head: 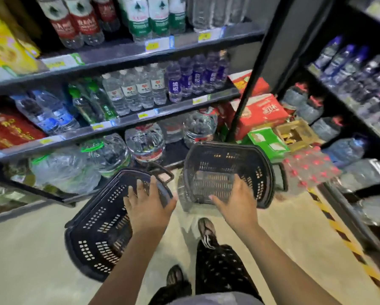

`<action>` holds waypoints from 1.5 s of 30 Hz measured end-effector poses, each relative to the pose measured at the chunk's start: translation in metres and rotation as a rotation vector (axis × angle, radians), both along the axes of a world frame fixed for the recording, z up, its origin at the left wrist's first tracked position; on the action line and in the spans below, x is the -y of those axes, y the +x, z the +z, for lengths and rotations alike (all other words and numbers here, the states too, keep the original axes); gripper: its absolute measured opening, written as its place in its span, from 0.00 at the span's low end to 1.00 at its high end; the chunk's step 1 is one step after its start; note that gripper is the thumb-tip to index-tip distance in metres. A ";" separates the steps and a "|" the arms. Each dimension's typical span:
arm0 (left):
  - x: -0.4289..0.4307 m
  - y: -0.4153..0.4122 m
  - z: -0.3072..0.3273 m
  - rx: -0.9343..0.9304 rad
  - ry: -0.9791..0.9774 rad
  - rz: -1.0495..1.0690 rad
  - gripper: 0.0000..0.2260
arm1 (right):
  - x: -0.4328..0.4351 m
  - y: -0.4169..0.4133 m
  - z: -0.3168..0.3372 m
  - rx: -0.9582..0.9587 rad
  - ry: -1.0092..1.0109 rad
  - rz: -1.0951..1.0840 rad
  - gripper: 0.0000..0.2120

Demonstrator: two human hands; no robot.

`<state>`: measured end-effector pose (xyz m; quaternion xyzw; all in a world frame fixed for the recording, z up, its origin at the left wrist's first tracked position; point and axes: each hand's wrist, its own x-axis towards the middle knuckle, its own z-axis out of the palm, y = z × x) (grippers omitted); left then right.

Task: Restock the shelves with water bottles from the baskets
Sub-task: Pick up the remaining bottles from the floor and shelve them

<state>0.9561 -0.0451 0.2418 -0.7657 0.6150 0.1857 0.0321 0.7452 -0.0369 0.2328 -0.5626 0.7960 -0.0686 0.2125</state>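
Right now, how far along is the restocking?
Nearly done, it seems. Both baskets show bare bottoms, and the middle shelf is lined with bottles. In hand: the left hand grips the left basket by its rim, the right hand holds the tilted right basket. Left: probably only clearing the baskets away.
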 end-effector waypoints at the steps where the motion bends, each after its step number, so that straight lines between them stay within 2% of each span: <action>1: -0.009 -0.003 0.003 0.033 -0.016 -0.060 0.39 | -0.015 -0.003 0.001 -0.009 -0.001 -0.023 0.47; 5: -0.040 -0.032 0.010 0.110 -0.071 -0.303 0.38 | -0.076 -0.023 0.002 -0.037 0.026 -0.122 0.45; 11: -0.081 -0.117 0.005 0.116 0.026 -0.561 0.38 | -0.168 -0.076 -0.006 -0.002 0.104 -0.357 0.43; 19: -0.146 -0.271 -0.008 0.141 0.059 -0.915 0.39 | -0.291 -0.193 -0.012 0.025 0.166 -0.721 0.43; 27: -0.248 -0.426 -0.021 0.131 0.045 -1.240 0.40 | -0.434 -0.301 -0.020 0.045 0.206 -1.127 0.45; 35: -0.279 -0.517 -0.034 0.218 0.102 -1.474 0.40 | -0.486 -0.346 -0.036 0.228 0.212 -1.409 0.45; 40: -0.285 -0.611 -0.038 0.226 0.097 -1.648 0.40 | -0.508 -0.399 -0.040 0.160 0.217 -1.516 0.44; 45: -0.312 -0.702 -0.033 0.187 0.084 -1.827 0.41 | -0.530 -0.437 -0.042 0.120 0.346 -1.567 0.43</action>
